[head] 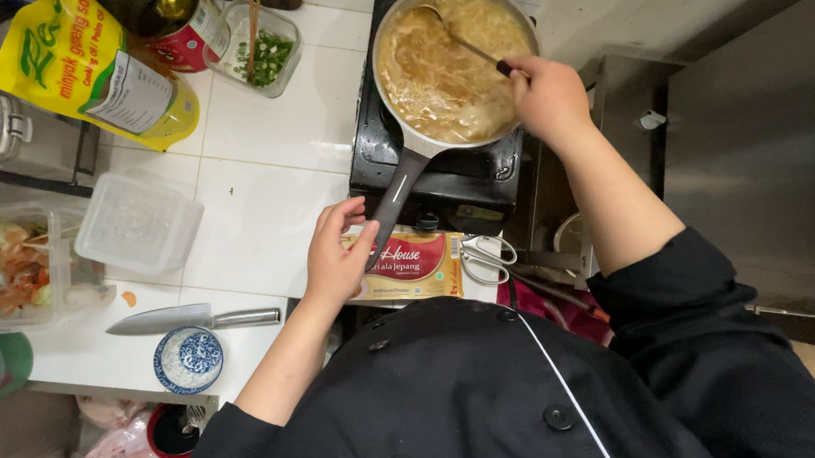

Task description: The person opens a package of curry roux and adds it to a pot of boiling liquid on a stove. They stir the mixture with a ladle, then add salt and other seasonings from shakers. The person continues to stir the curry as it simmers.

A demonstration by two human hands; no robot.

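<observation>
over the stove, the right hand (pixel 549 96) is closing its fingers around a ladle (pixel 461 42), its bowl lying in the brown broth of the pan (pixel 454 59). below, the left hand (pixel 336 256) is curling its fingers round the end of the pan handle (pixel 397 202), just beside a flat red box (pixel 409 264). a hard stir could be slopping hot broth over the rim if that grip slackens. burner flame is hidden; scissors (pixel 488 255) are partly covered.
</observation>
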